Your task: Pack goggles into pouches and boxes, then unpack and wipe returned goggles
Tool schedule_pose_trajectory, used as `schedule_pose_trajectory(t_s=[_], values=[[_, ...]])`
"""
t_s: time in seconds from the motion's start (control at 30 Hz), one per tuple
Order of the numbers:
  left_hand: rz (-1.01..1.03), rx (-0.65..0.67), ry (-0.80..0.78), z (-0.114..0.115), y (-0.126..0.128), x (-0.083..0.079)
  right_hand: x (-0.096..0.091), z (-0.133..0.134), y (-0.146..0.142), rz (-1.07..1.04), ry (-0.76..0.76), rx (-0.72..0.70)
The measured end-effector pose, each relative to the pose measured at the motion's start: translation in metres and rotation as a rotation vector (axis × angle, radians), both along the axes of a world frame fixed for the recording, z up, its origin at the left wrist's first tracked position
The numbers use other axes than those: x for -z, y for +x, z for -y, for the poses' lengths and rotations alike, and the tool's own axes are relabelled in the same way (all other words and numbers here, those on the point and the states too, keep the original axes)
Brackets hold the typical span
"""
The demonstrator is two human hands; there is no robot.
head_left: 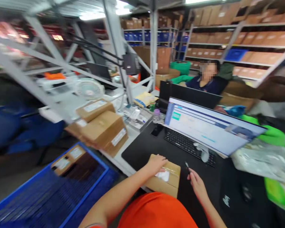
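Note:
A small cardboard box (167, 182) with a white label lies on the black desk mat (142, 148) just in front of me. My left hand (156, 163) rests on top of the box with its fingers lying flat over the label. My right hand (196, 183) is just right of the box, fingers pinched on a thin dark pen-like tool (187, 165) that points up toward the keyboard (187, 145). Behind the keyboard stands a monitor (211, 128) with a lit page on it.
Stacked cardboard boxes (102, 126) sit at the desk's left edge above a blue crate (68, 180) holding more boxes. A phone (156, 130), small bottles and packets lie behind the mat. Green and clear bags (263, 158) crowd the right. A seated person (207, 80) faces me behind a second monitor.

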State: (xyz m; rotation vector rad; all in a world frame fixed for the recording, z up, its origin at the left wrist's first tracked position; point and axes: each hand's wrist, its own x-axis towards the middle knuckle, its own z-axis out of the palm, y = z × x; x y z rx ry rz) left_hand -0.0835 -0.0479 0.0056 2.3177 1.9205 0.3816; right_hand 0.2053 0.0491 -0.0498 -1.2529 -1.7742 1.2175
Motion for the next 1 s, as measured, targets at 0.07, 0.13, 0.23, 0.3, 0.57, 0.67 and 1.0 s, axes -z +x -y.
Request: schedule_pose_trajectory(t_s=[0.07,0.13,0.23,0.3,0.57,0.67,1.0], values=[[-0.022,0.093,-0.010,-0.023,0.005,0.005,-0.013,0.011,0.017,0.076,0.074,-0.075],[-0.052,0.122,-0.010,-0.033,0.004,0.013,-0.026,0.022,0.028,0.183,0.138,-0.165],[-0.099,0.142,-0.002,-0.033,-0.001,0.027,-0.044,0.038,0.034,0.390,0.222,-0.274],[-0.124,0.152,0.009,-0.032,-0.004,0.035,-0.052,0.045,0.033,0.542,0.269,-0.312],[-0.185,0.173,0.069,-0.038,-0.011,0.052,-0.058,0.046,0.029,0.829,0.416,-0.272],[-0.191,0.179,0.088,-0.039,-0.015,0.059,-0.057,0.036,0.032,0.852,0.450,-0.296],[-0.195,0.176,0.216,-0.041,-0.021,0.069,-0.063,0.006,0.038,0.861,0.523,-0.365]])
